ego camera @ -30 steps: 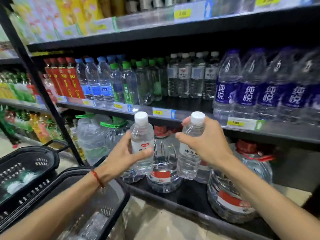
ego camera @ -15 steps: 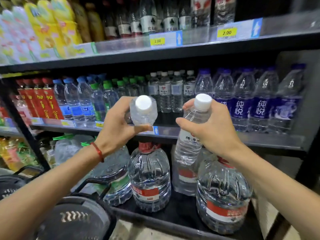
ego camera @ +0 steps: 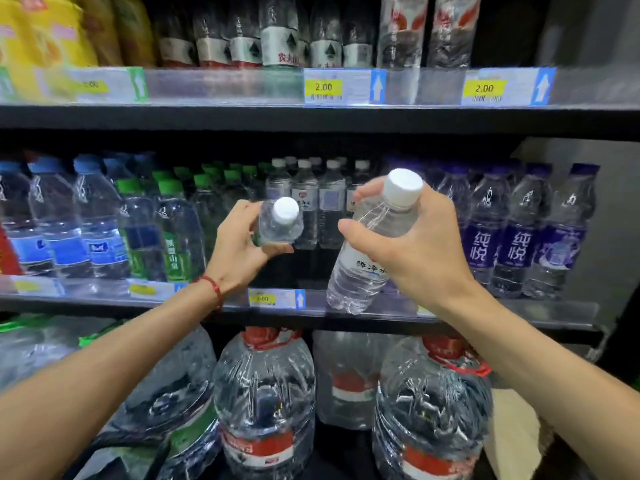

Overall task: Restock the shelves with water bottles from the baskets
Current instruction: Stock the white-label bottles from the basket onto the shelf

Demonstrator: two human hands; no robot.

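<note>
My left hand (ego camera: 239, 245) grips a small white-capped water bottle (ego camera: 281, 223), tipped so its cap points toward me, in front of the middle shelf (ego camera: 346, 306). My right hand (ego camera: 412, 251) grips a second white-capped water bottle (ego camera: 367, 265), tilted, its base hanging just past the shelf's front edge. Behind both hands stands a short row of matching white-capped bottles (ego camera: 311, 202) set back on the shelf, with a dark gap in front of them. The baskets are out of view.
Blue-capped bottles (ego camera: 69, 220) and green-capped bottles (ego camera: 166, 230) fill the shelf's left; purple-label bottles (ego camera: 519, 237) fill its right. Large water jugs (ego camera: 266, 403) stand on the bottom shelf. The upper shelf (ego camera: 311, 116) carries more bottles and price tags.
Both hands have risen from the bottom shelf level to the middle shelf and moved closer to it. The left bottle tipped forward. The baskets have left the view.
</note>
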